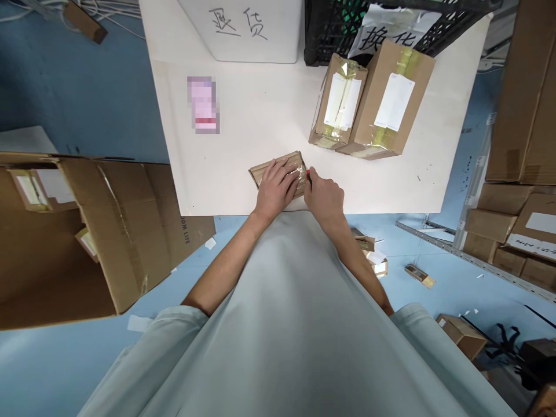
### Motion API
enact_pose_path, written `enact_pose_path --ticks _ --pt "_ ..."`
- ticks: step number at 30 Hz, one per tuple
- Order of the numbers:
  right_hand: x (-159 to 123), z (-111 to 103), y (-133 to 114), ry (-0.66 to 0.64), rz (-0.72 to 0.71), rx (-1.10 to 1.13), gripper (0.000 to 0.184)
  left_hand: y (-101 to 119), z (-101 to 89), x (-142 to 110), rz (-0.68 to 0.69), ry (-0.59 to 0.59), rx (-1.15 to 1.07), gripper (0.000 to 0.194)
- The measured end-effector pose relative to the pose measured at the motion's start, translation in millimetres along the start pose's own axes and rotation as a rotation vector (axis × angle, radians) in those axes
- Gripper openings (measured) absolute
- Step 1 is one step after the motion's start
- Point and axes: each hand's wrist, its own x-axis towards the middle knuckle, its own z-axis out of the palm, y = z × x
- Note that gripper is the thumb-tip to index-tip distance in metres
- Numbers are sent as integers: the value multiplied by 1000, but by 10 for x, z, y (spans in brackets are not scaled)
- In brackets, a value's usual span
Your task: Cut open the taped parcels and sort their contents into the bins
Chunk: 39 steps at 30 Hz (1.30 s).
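Observation:
A small, flat cardboard box (300,160) with shiny clear tape lies near the front edge of the white table (260,104). Across its top rests my left hand (275,188), fingers laid over the cardboard and holding it down. At the box's right end my right hand (325,196) is closed around a small red tool (308,174). Only a bit of red shows between thumb and box; the rest of the tool is hidden in the fist.
Two taped cartons (393,104) with white labels stand at the right, before a black crate (321,35). A white bin (256,40) is at the back. Left lies a blurred pink item (203,105). A large open carton (117,231) stands beside the table.

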Motion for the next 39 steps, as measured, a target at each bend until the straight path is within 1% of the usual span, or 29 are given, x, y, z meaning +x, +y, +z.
enact_pose_path --ticks 3,6,8,9,11,13,14,15,16,17,19,21,24,26,28,31,34,37,39 --pt "31 -27 -33 0 -4 -10 50 5 2 -3 -11 -1 3 30" --pt "-8 -46 -19 -19 -5 -31 48 6 15 9 -18 -10 6 31" --pt "-51 10 47 -45 15 -42 48 5 27 15 -23 -11 6 31" --pt "-68 71 101 -75 28 -44 47 4 31 16 -25 -6 8 31" --pt "-89 251 242 -198 60 -54 43 -3 34 12 -25 10 12 31" --pt "-103 466 412 -374 96 -70 38 -13 34 3 -26 18 12 33" --pt "-113 562 499 -430 121 -73 38 -17 36 -3 -27 18 9 33" --pt "-125 638 583 -431 150 -67 39 -21 41 -7 -27 17 7 34" --pt "-139 688 660 -398 183 -53 42 -24 48 -12 -28 16 6 35" --pt "-150 707 728 -348 206 -32 44 -28 57 -15 -28 16 8 35" --pt "-154 659 826 -232 203 30 47 -42 74 -27 -22 17 19 37" --pt "-129 536 869 -133 137 119 50 -72 73 -57 -14 19 32 38" --pt "-72 346 842 -24 7 268 55 -144 9 -162 2 35 33 38" --pt "-46 284 782 14 -67 331 56 -203 -68 -269 6 52 27 38" --pt "-19 292 707 31 -120 355 57 -256 -152 -388 -1 61 33 39" --pt "84 424 603 41 -150 386 57 -314 -252 -557 -39 59 74 41" --pt "302 643 546 33 -86 503 52 -351 -309 -707 -104 60 115 44" --pt "562 885 525 -37 11 661 44 -382 -353 -854 -145 98 122 45" --pt "699 1032 503 -99 35 748 39 -396 -394 -957 -165 136 123 45"
